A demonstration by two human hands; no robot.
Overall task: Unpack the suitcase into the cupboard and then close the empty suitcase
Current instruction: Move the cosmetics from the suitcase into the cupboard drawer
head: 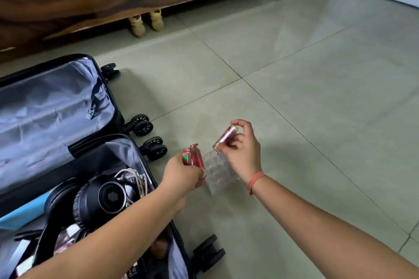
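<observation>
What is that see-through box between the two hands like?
The see-through box looks like clear plastic, split into small square cells that look empty. It is low by the tiled floor, beside the open suitcase. The left hand, gripping red tubes, seems to touch its side; the pink tube in the right hand reaches its top corner.

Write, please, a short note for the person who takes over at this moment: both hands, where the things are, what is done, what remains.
Left hand grips a bunch of red tubes.
Right hand pinches a single red tube above the clear organiser, which is between the two hands.
The suitcase lies open on the floor; its near half holds a black speaker, cables and more.
Done: tubes and organiser are out.
Left: take them to the cupboard, not in view, unpack the rest, close the suitcase.
</observation>
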